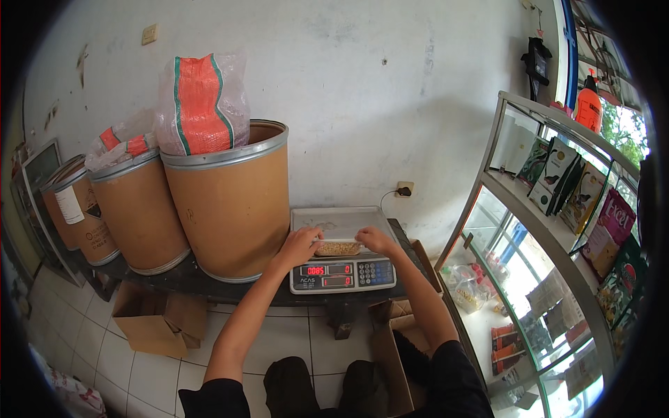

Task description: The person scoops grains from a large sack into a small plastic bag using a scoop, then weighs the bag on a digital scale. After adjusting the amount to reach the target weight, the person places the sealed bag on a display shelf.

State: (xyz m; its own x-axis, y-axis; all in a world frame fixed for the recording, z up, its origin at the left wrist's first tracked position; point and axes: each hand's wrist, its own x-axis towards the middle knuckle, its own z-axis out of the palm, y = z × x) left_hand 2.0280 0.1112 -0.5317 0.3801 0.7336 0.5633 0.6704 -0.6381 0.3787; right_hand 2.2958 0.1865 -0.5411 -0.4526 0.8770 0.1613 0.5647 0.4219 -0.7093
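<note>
A small clear plastic bag of pale grain [338, 248] lies at the front of the metal pan of a digital weighing scale [342, 217]. My left hand [301, 245] pinches the bag's upper left corner. At the opposite corner, the fingers of my right hand [376, 241] grip the plastic. The scale's front panel [325, 277] shows lit red digits, with a keypad on its right side. Behind my hands the pan's surface shows some dull marks.
Brown fibre drums [227, 214] with metal rims line the bench [230, 291] on my left; a woven sack [204, 104] stands in the largest. Cardboard boxes [151, 324] sit on the tiled floor. A glass display case [491, 180] holding packets rises at right. A plug [403, 191] is in the wall socket.
</note>
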